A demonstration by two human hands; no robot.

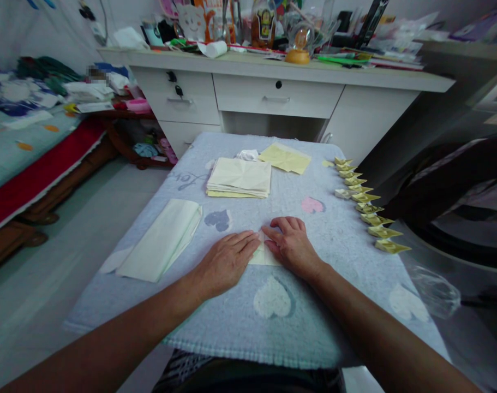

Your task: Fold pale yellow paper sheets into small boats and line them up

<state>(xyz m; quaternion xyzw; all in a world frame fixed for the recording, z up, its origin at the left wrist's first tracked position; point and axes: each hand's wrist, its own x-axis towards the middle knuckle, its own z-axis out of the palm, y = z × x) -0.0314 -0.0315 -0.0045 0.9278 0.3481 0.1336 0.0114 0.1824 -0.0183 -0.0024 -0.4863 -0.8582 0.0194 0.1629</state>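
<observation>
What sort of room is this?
Most likely a bedroom in a home: a bed stands at the left, a white desk crowded with household clutter is ahead, and a heart-print cloth covers the work surface.

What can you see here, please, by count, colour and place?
table: one, blue cloth, centre
desk: one, white, far side
desktop clutter: many, mixed, on desk
bed: one, green and red, left
appliance: one, dark, right
plastic bag: one, clear, right
paper stack: one, cream and yellow, on table
loose paper: count unclear, yellow, behind stack
folded sheets: one bundle, whitish green, table's left
paper shapes: about ten, mostly gold, table's right
small paper: one, pale yellow, table's front
left hand: one, on small paper
right hand: one, on small paper
</observation>
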